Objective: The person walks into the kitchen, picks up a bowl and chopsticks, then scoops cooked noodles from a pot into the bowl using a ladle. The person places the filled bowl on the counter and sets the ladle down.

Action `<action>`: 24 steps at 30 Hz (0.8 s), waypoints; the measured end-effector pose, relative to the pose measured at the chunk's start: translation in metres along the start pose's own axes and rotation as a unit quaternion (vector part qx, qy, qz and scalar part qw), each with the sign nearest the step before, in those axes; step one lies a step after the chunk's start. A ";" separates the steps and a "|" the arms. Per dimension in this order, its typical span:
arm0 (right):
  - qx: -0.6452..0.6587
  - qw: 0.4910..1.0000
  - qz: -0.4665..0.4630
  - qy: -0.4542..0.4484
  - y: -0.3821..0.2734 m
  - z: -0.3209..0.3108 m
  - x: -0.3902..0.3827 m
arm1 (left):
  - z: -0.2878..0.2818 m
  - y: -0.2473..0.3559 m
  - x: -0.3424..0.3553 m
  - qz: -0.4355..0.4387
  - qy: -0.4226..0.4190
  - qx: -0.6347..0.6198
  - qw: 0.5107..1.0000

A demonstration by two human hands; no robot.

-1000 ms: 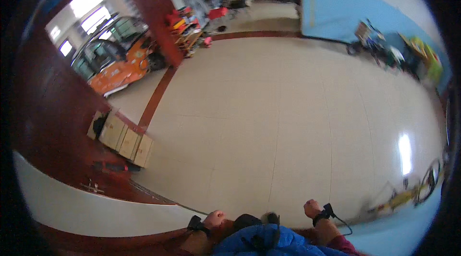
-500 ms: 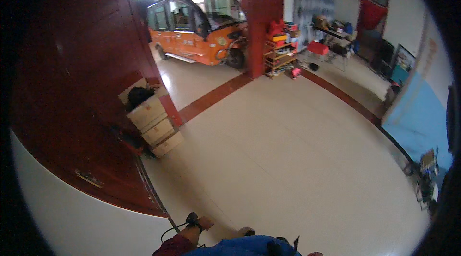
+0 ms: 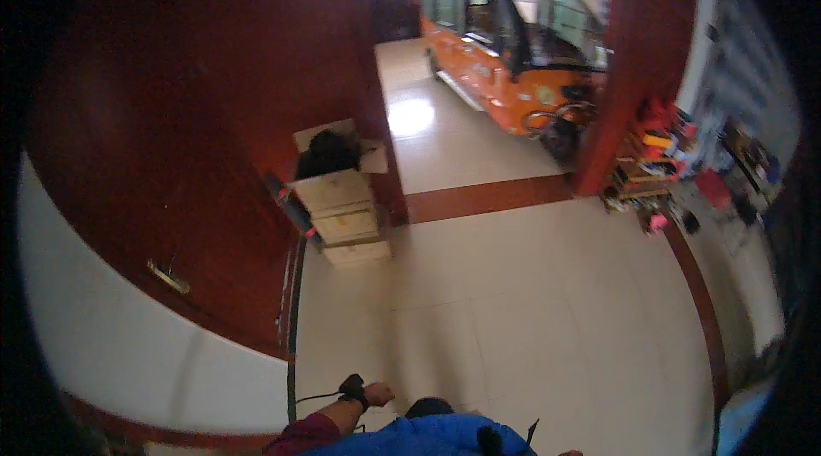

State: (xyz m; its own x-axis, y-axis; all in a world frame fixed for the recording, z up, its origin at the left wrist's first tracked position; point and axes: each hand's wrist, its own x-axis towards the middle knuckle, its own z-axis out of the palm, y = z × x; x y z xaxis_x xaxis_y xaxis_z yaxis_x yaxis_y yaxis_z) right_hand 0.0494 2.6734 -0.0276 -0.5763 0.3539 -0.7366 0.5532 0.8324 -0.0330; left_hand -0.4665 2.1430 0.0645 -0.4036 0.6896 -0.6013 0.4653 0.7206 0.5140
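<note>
My left hand (image 3: 379, 394) hangs at the lower edge, with a dark red sleeve behind it. A black strap with a small dark device (image 3: 352, 387) sits round its wrist, and a thin black cable runs off it to the left. The hand is small and seen from above, so its fingers are hidden; no object shows in it. Of my right hand (image 3: 570, 453) only a sliver shows at the bottom edge, right of my blue garment (image 3: 428, 437). Neither hand visibly touches anything; tiled floor (image 3: 513, 311) lies ahead of them.
Stacked cardboard boxes (image 3: 342, 225) stand against a dark red door (image 3: 197, 114) with a metal handle (image 3: 168, 277). Beyond the doorway is an orange vehicle (image 3: 505, 80). A red pillar (image 3: 641, 54) and a cluttered shelf rack (image 3: 641, 174) stand to the right.
The view has swung left and moved forward. The boxes, vehicle and rack now lie farther right in the picture. My left hand stays low by my side.
</note>
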 end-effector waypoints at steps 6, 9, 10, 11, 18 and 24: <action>0.468 0.864 0.095 0.161 0.021 -0.259 0.176 | -0.023 -0.021 0.067 -0.237 -0.053 -0.220 0.945; 0.529 0.835 0.035 0.146 -0.016 -0.344 0.232 | -0.036 -0.032 0.127 -0.311 -0.078 -0.191 0.928; 0.730 0.681 -0.034 0.052 -0.027 -0.366 0.237 | -0.057 -0.029 0.157 -0.237 -0.047 -0.005 0.970; 0.359 0.910 -0.071 0.196 -0.041 -0.382 0.250 | -0.079 -0.024 0.189 -0.251 -0.045 -0.073 0.964; 0.144 0.985 -0.063 0.068 -0.019 -0.487 0.337 | -0.340 0.053 0.369 -0.138 0.067 -0.282 0.947; -0.054 0.979 -0.190 0.042 0.020 -0.572 0.497 | -0.464 0.046 0.491 -0.143 0.081 -0.370 0.914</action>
State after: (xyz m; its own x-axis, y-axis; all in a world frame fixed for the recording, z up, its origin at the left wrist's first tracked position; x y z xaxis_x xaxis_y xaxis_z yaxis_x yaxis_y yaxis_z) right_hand -0.5701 3.1098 -0.0085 -0.7778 0.0404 -0.6272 0.2251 0.9496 -0.2180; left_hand -1.0085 2.5480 0.0764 -0.5644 0.4237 -0.7085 -0.3134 0.6840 0.6588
